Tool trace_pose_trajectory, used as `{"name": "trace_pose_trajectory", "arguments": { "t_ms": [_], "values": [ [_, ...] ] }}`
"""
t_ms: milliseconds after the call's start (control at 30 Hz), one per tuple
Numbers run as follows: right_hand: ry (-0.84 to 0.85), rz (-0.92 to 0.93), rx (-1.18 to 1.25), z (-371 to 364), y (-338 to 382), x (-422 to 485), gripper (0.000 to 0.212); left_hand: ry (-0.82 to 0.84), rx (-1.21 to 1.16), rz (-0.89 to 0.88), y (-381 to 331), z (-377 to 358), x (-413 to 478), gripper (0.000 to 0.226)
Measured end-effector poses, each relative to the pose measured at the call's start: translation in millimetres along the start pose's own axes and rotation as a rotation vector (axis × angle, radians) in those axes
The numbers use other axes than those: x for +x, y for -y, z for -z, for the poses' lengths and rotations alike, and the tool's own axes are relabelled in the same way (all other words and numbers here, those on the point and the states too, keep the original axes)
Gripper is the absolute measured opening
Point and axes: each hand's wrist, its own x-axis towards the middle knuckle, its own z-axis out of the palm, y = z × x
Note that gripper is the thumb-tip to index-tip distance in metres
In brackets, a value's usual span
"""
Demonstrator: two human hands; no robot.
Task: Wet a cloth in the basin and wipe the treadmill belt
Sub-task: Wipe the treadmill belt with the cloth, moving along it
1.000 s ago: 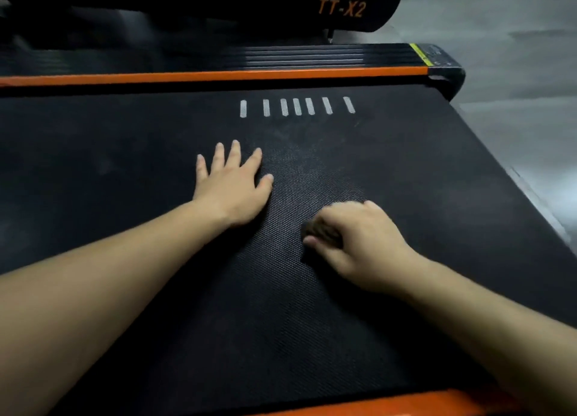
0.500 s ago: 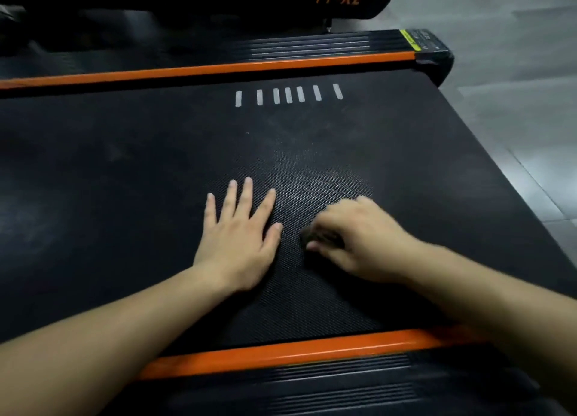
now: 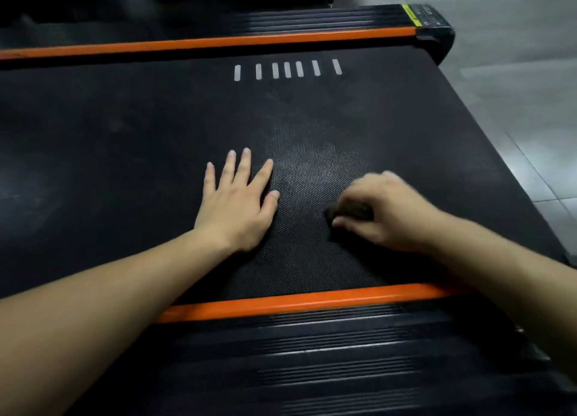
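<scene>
Left hand (image 3: 235,208): lying flat on the treadmill belt (image 3: 125,153), fingers spread and straight, grip wide and holding nothing.
Right hand (image 3: 385,211): curling its grip round a dark cloth (image 3: 348,211), pressing it onto the belt just right of the left hand.
Cloth: mostly hidden under the fingers, blurred.
Belt markings (image 3: 287,69): showing as pale bars near the far orange rail (image 3: 218,42).
Near orange rail (image 3: 296,301): running beneath both forearms.

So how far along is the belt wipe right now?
Done, apparently: the patch of treadmill belt between the hands looks cleaner, its texture showing crisply. In hand: the right hand grips a dark cloth against the belt; the left hand rests flat beside it. Left: greyish smears farther to the person's left and near the white marks.
</scene>
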Motion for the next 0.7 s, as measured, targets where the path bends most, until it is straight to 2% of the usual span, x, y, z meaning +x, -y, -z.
{"name": "trace_pose_trajectory", "arguments": {
  "t_ms": [100, 267, 333, 433, 500, 633, 700],
  "values": [
    [-0.049, -0.050, 0.032, -2.1, 2.6, -10.2, 0.032, 0.006, 0.002, 0.008, -0.7, -0.5, -0.8, 0.064],
    [0.158, 0.061, 0.088, 5.0, 14.3, -33.6, 0.034, 0.016, 0.007, 0.025, -3.3, 2.4, -1.4, 0.063],
    [0.096, 0.068, 0.050, 9.1, -4.4, -30.2, 0.033, 0.043, -0.017, 0.053, -6.5, 4.8, -0.7, 0.064],
    [-0.096, -0.108, -0.017, 21.1, -38.7, -17.3, 0.038, 0.071, -0.048, 0.106, -16.3, 5.5, -0.8, 0.063],
    [-0.129, -0.151, -0.023, 18.9, -40.4, -21.7, 0.035, 0.073, -0.050, 0.129, -20.9, 4.1, -0.9, 0.063],
    [0.029, 0.020, 0.071, 11.6, -8.2, -47.2, 0.029, 0.112, -0.017, 0.126, -24.8, 4.9, -1.5, 0.066],
    [0.043, 0.046, 0.037, 15.2, -20.7, -42.0, 0.031, 0.155, 0.011, 0.119, -28.8, 5.8, -3.4, 0.069]
  ]
}}
